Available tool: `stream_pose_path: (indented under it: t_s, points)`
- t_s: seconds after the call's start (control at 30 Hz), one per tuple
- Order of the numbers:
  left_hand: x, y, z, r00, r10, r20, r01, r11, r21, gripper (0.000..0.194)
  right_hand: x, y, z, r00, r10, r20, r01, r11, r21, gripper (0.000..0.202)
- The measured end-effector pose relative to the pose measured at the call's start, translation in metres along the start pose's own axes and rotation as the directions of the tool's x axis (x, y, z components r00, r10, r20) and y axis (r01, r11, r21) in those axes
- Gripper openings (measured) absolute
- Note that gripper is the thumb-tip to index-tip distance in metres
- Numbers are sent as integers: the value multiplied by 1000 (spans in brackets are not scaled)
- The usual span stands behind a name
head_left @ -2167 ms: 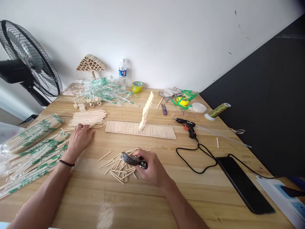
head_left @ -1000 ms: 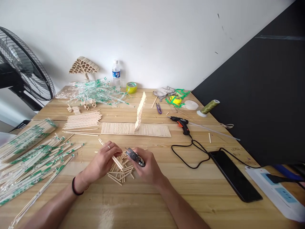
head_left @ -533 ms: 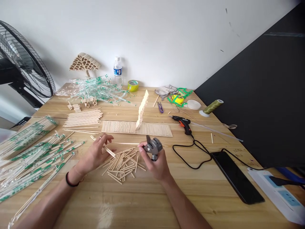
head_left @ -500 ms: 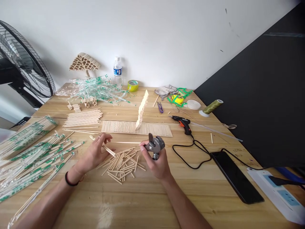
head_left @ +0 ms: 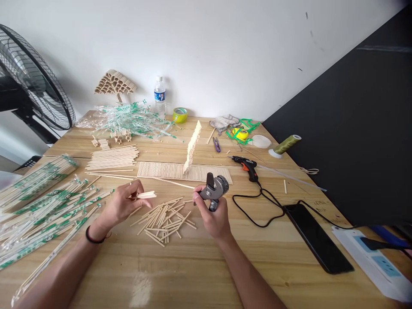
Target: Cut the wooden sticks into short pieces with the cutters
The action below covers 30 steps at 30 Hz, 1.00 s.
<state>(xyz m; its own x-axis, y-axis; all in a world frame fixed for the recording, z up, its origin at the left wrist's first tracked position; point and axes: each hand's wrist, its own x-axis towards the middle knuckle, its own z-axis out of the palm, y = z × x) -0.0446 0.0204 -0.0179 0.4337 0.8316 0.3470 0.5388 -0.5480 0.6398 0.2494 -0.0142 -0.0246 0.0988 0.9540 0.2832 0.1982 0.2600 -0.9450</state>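
My left hand (head_left: 124, 201) holds a few short wooden sticks (head_left: 146, 195) between thumb and fingers, their ends pointing right. My right hand (head_left: 214, 214) is wrapped round a grey metal cutter (head_left: 214, 189). A long thin stick (head_left: 174, 183) reaches from near the mat to the fingers of my right hand; whether they grip it I cannot tell. Between the hands, a loose pile of short cut sticks (head_left: 165, 223) lies on the table (head_left: 180, 279). Behind it lies a flat mat of sticks (head_left: 161, 170), with a narrow stick-built piece (head_left: 192, 148) standing upright on it.
Wrapped chopsticks (head_left: 38, 206) and a fan (head_left: 35, 77) are at the left. Behind are bare sticks (head_left: 112, 158), plastic wrappers (head_left: 128, 120), a bottle (head_left: 159, 95) and tape (head_left: 180, 115). At right are a glue gun (head_left: 247, 166) with its cable, a phone (head_left: 318, 238) and a power strip (head_left: 373, 262).
The short sticks in my left hand have swung to nearly level. My right hand and the cutter have shifted slightly right. The long stick now slants down to the right.
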Motion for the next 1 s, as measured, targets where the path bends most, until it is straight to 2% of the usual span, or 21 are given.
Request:
stream_pose_path:
  t_s: [0.13,0.23,0.3,0.37,0.53,0.67,0.8,1.0]
  points:
    - [5,1,-4,997,33,-62,-31,999,28,50,0,0,0,999,30,13,-31,998,57,17]
    - [11,6,-6,994,-99,-43,102,992,75,49,2,0,-2,998,64,21,-66,990,127,17]
    - [12,6,-7,977,-210,-36,212,973,92,43,4,1,-4,995,89,41,-96,977,189,17]
    - [12,4,-6,963,-269,-17,270,957,104,41,7,2,-7,990,118,72,-133,954,269,17]
    - [9,-5,-2,956,-278,91,264,954,140,42,15,4,-12,974,206,98,-227,852,471,20]
    - [10,2,-3,941,-304,148,288,950,117,38,18,1,-13,963,255,89,-261,800,541,22]
    - [11,9,-7,929,-307,207,302,952,57,35,18,2,-12,965,253,69,-254,832,494,23]
    - [11,5,-7,956,-175,235,156,983,96,27,16,9,-15,968,232,97,-251,875,415,23]
